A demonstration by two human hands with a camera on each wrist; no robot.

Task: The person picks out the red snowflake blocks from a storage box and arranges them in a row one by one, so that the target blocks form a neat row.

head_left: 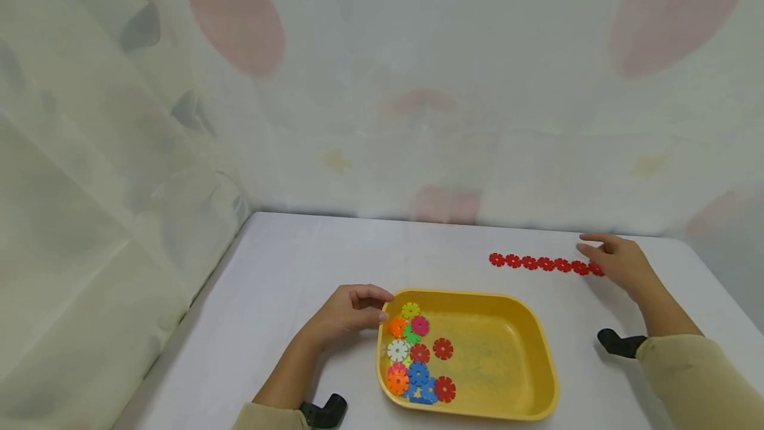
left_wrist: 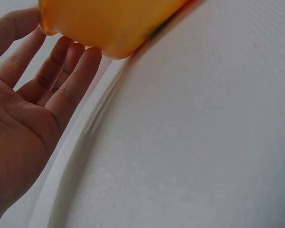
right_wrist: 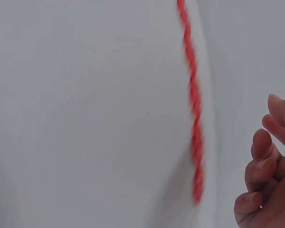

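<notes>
A yellow tray (head_left: 477,295) sits on the white table near its front edge, with several coloured gear-shaped discs (head_left: 414,357) heaped in its left half. My left hand (head_left: 349,314) rests at the tray's far left corner. In the left wrist view its fingers (left_wrist: 61,76) lie fairly straight against the tray's outer wall (left_wrist: 109,23), holding nothing. A row of red discs (head_left: 537,263) lies in a line at the back right. My right hand (head_left: 615,261) is at the right end of that row, fingers (right_wrist: 263,161) loosely curled beside the red line (right_wrist: 194,95), nothing held.
A pale patterned curtain (head_left: 382,85) hangs behind the table and along its left side. The table's left edge (head_left: 209,284) runs close to the curtain. Black wrist mounts (head_left: 325,411) (head_left: 621,344) show on both forearms.
</notes>
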